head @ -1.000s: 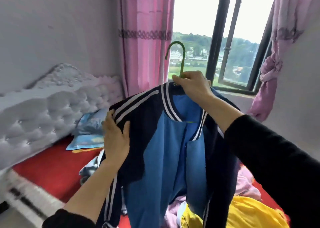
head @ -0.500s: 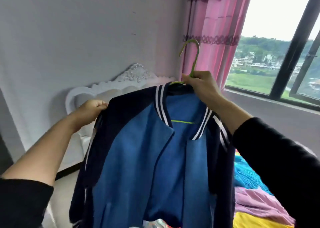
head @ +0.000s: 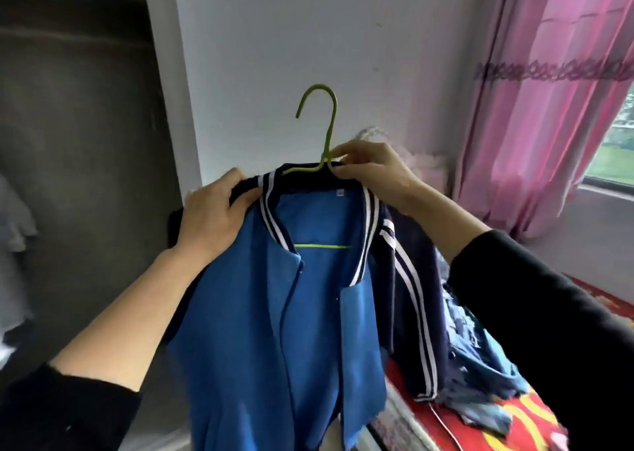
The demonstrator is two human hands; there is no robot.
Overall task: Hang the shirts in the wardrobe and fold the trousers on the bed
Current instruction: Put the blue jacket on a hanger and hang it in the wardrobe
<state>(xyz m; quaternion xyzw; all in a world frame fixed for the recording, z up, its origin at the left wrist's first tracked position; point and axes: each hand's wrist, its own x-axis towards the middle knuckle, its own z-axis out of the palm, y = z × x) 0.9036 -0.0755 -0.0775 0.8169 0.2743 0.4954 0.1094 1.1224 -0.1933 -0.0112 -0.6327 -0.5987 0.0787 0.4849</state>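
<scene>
In the wardrobe (head: 75, 141) on your left, one pale garment (head: 13, 231) showed, blurred. You held the blue shirt (head: 267, 313) before the wall, hanging lengthwise down from the green hanger (head: 330, 128), hook upward. Your right hand (head: 374, 172) pinched the hanger's neck; your left hand (head: 212, 220) gripped the shoulder. The collar tag (head: 339, 193) was unreadable.

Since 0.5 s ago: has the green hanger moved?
Yes, leftward. The green hanger carrying the jacket overlapped the pink curtain before; now it shows against the bare wall, left of that curtain, nearer the dark wardrobe opening.
</scene>
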